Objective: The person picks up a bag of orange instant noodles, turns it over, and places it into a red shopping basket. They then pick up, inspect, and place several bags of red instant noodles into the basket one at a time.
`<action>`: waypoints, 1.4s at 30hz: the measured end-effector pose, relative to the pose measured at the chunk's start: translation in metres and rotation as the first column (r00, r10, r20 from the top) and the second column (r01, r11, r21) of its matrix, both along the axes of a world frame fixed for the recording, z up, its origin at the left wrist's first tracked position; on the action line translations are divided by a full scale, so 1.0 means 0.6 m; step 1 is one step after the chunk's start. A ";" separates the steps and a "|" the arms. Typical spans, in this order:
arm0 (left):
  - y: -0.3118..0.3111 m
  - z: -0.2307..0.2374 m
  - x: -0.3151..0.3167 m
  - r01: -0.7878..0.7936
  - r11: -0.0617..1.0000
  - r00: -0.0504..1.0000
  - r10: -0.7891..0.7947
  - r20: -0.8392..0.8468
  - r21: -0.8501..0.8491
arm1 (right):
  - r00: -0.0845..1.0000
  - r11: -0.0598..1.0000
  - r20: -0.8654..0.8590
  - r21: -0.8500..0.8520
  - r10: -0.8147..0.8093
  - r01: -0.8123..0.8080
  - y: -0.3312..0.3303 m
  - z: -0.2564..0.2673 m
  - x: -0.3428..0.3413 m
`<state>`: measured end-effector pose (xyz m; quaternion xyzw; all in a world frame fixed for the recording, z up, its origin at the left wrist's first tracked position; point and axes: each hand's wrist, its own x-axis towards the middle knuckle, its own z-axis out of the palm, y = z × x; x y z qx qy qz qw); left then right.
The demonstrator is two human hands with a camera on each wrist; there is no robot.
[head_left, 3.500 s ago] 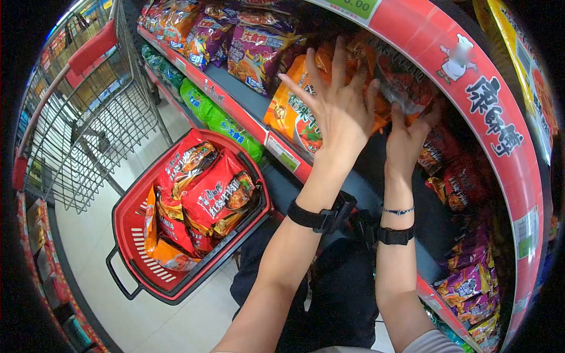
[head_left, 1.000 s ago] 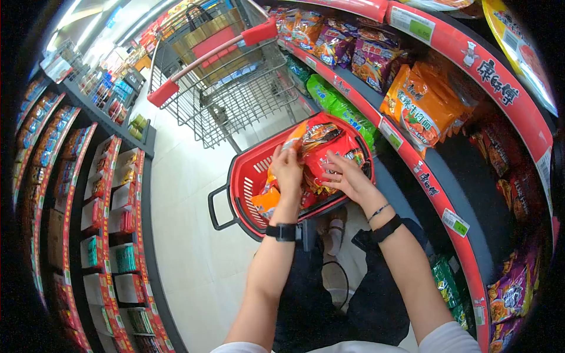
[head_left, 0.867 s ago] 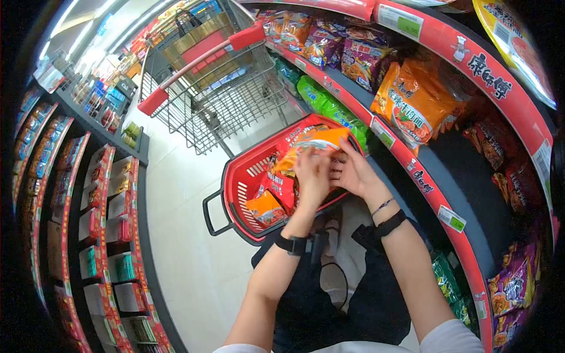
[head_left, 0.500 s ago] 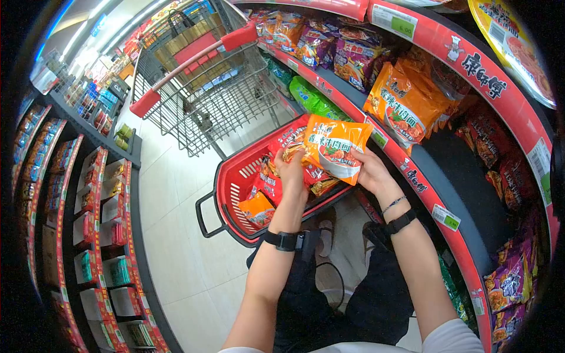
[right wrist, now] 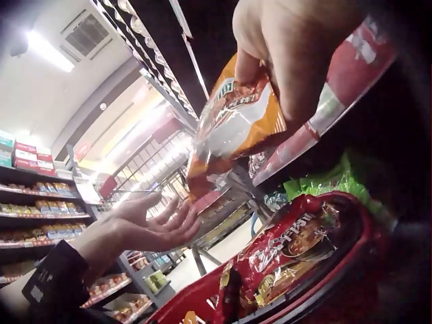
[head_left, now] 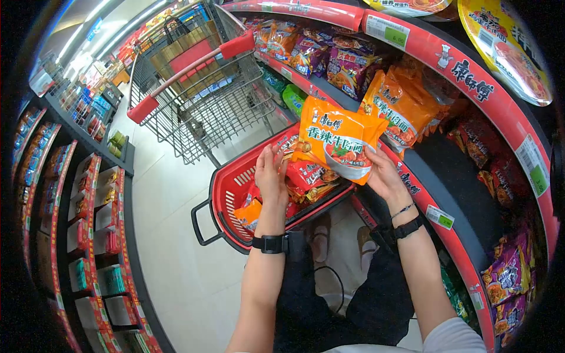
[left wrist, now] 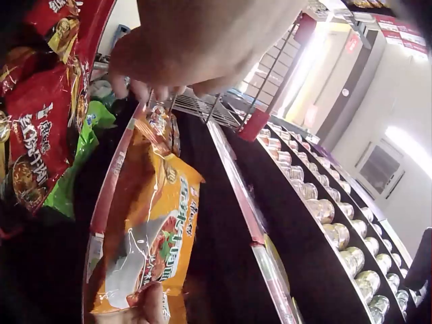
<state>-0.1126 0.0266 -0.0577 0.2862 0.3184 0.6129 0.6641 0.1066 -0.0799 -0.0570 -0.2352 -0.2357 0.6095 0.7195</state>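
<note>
An orange packet of instant noodles (head_left: 338, 141) is raised above the red shopping basket (head_left: 220, 188), its printed front up. My right hand (head_left: 385, 176) pinches its right edge, thumb on the front; the right wrist view shows that grip on the packet (right wrist: 236, 115) too. My left hand (head_left: 271, 179) stands at the packet's left edge, fingers loosely extended, and in the right wrist view this hand (right wrist: 152, 226) is not closed round anything. Red noodle packets (head_left: 309, 175) and another orange packet (head_left: 250, 213) lie in the basket, partly covered by the raised one.
A wire shopping trolley (head_left: 200, 100) stands beyond the basket. Along the right runs a shelf with more orange packets (head_left: 406, 106), purple packets (head_left: 350, 65) and a red price rail (head_left: 471, 76). Another shelf unit (head_left: 88, 235) lines the left side of the aisle.
The hands have left the shelf and come over the basket. There the orange packet was lifted out and turned front up; the left hand has since loosened from its edge.
</note>
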 end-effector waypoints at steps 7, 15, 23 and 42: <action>-0.017 0.017 0.017 0.420 0.906 0.907 -0.416 -0.069 0.052 | 0.995 0.996 0.034 0.001 0.091 -0.091 -0.015 0.004 0.005; -0.013 -0.001 0.037 0.044 0.968 0.985 0.000 -0.174 0.248 | 0.931 0.989 0.350 -0.133 0.104 -0.060 -0.029 0.011 -0.004; -0.031 0.023 0.070 -0.036 0.960 0.976 0.094 -0.197 0.279 | 0.709 0.978 0.695 -0.039 -0.119 0.203 -0.056 0.024 -0.004; -0.131 0.097 0.366 0.322 0.365 0.715 0.511 -0.477 0.874 | -0.025 0.348 0.669 0.418 -0.743 0.839 -0.071 0.149 0.115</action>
